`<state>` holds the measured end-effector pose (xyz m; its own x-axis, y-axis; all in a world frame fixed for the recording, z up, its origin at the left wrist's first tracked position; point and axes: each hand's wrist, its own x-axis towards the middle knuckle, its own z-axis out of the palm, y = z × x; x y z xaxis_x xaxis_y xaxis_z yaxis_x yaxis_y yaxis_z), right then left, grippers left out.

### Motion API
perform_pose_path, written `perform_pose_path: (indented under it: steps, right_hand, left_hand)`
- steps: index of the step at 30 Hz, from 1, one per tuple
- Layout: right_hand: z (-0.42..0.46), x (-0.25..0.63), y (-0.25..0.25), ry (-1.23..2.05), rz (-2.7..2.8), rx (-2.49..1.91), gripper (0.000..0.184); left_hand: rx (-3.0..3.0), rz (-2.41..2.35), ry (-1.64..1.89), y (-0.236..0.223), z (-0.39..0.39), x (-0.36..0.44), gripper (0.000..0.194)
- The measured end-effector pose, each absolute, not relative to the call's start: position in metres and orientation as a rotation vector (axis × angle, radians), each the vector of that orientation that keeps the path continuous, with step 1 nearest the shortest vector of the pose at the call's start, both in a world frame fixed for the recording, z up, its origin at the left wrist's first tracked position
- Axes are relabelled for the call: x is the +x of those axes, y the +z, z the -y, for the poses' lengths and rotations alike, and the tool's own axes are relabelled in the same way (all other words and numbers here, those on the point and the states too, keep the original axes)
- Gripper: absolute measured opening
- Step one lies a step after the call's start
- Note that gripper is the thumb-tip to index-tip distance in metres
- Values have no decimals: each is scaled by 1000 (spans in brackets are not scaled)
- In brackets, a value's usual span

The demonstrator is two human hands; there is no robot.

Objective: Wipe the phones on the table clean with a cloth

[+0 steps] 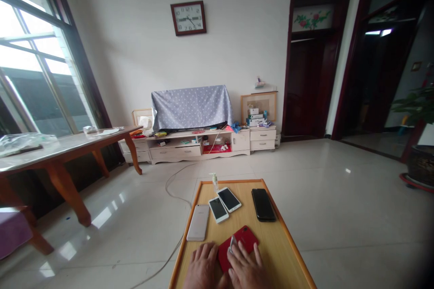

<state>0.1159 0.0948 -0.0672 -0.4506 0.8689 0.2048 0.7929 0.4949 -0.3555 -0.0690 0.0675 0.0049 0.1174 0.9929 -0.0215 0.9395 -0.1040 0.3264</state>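
Right hand (244,265) pinching maybe swab (231,244), red phone (244,237)

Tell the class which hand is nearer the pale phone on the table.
Left. The left hand sits just in front of the pale phone, at the red phone's edge; the right hand lies farther off, on the red phone.

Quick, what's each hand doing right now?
Left hand: open, resting against the red phone.
Right hand: closed on a small white item, unclear what.

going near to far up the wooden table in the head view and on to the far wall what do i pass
left hand and right hand → red smartphone → smaller white smartphone → larger white smartphone → pump bottle → low white cabinet
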Motion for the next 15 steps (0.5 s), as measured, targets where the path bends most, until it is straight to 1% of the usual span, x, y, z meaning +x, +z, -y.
perform_pose_path:
  steps: [4,7,9,13,15]
  right_hand:
    - [-107,140,-46,249,2247,-1606,49]
    - [-112,143,-35,253,2188,-1730,52]
    - [-108,132,-33,304,2225,-1693,52]
    - [-91,110,-36,495,2391,-1452,49]
    - [-88,110,-37,503,2416,-1380,47]
  left_hand:
    - [2147,-1922,289,5,-67,-68,70]
    - [2148,-1926,284,4,-67,-68,71]
    - [2147,-1925,305,3,-67,-69,70]
    - [2131,-1924,333,2,-67,-70,66]
    - [2133,-1925,329,2,-67,-69,65]
